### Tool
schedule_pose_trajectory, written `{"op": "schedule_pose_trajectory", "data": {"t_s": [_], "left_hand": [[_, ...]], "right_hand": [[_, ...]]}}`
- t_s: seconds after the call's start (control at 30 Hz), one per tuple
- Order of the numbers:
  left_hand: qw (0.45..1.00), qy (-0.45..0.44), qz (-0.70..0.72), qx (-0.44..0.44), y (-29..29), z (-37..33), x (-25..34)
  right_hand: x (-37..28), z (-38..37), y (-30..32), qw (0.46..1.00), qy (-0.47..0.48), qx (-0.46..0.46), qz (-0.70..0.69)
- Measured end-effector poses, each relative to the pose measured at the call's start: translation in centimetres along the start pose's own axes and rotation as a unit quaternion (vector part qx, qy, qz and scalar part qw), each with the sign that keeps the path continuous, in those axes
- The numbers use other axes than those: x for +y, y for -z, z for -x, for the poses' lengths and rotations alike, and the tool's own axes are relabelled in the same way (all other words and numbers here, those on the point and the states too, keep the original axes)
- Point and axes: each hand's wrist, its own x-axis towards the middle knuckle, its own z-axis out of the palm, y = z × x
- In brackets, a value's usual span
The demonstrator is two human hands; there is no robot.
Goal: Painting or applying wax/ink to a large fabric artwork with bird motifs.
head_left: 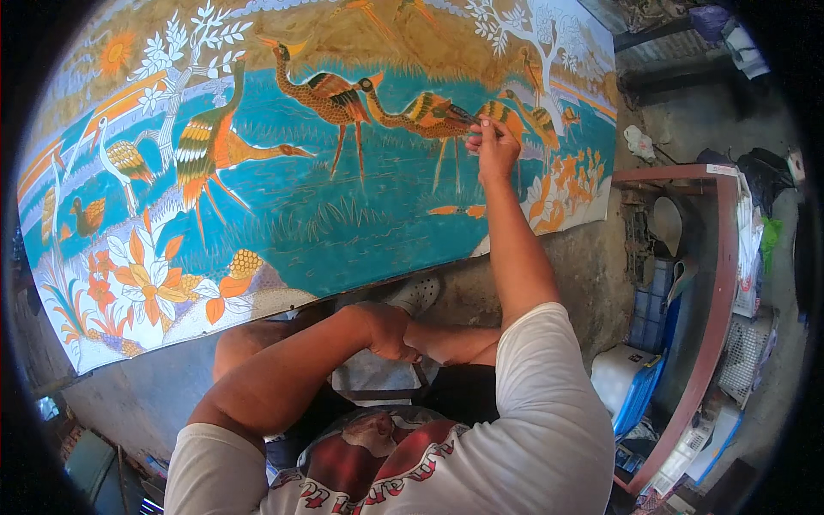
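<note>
A wide painted cloth panel (343, 232) slants across the view in front of me. It carries long-legged birds in orange, brown and dark green on teal water. My right hand (496, 150) is raised against its right half, fingers pinched round what looks like a dark paintbrush (464, 118). The brush tip meets the dark tail of an orange-and-brown bird (425, 116). Low down, my left hand (390, 333) rests by my bent leg (455, 342), its fingers curled inward and mostly hidden. Whatever it may hold cannot be made out.
At the right stands a reddish-brown frame (725, 257), with blue crates (652, 296) and a pale plastic container (620, 378) inside it. Papers and a white perforated basket (745, 356) lie beyond. A grey clog (418, 293) shows under the panel's lower edge.
</note>
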Motion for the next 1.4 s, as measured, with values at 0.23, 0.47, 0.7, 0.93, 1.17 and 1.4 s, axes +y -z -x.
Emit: {"op": "schedule_pose_trajectory", "data": {"t_s": [0.23,0.47,0.7,0.93,1.17,1.4], "left_hand": [[0.999,0.033,0.007,-0.033,0.0,0.2,0.1],[0.999,0.026,0.0,-0.026,0.2,0.1,-0.2],[0.999,0.028,0.008,-0.033,0.5,0.5,-0.2],[0.999,0.029,-0.001,-0.023,0.3,0.5,-0.3],[0.999,0.033,-0.003,-0.026,0.2,0.2,-0.7],[0.999,0.027,0.003,-0.02,0.4,0.6,-0.6]], "right_hand": [[-1.1,0.2,-1.4,0.998,-0.009,-0.032,-0.055],[-0.9,0.1,-3.3,0.997,0.017,-0.072,-0.028],[-0.3,-0.3,-3.9,0.997,0.015,-0.071,-0.027],[-0.2,-0.1,-4.6,0.998,-0.002,-0.062,-0.007],[-0.2,0.2,-4.8,0.998,-0.003,-0.062,-0.005],[0.3,0.6,-4.4,0.998,0.006,-0.069,-0.001]]}}
